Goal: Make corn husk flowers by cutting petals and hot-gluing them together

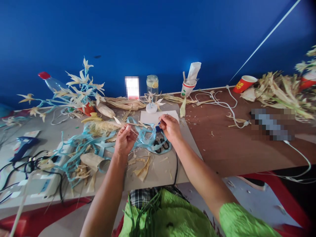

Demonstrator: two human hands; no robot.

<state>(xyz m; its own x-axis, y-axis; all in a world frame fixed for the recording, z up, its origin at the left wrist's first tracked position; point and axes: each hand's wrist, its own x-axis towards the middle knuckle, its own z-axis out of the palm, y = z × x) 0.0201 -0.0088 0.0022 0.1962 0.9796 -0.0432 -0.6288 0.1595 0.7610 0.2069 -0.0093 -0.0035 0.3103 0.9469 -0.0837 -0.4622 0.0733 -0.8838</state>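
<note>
My left hand (125, 138) is closed in a pinch on a pale piece of corn husk (117, 120) that sticks up past the fingertips. To its right, my right hand (169, 126) is also pinched closed; whatever lies between its fingers is too small to make out. Both hands are above the table, over light blue ribbon (144, 135) and the black-handled scissors (161, 144). A white round base with a small husk flower (151, 108) stands behind them on a white sheet (174, 115). Corn silk (102, 127) lies left of my left hand.
Husk flowers on blue stems (82, 80) stand at the back left. A glue gun (23, 146) and a power strip (45, 184) lie at the left. Behind are a jar (152, 84) and a paper cup (188, 89). A red cup (244, 84) and dry husks (276, 90) are at the right.
</note>
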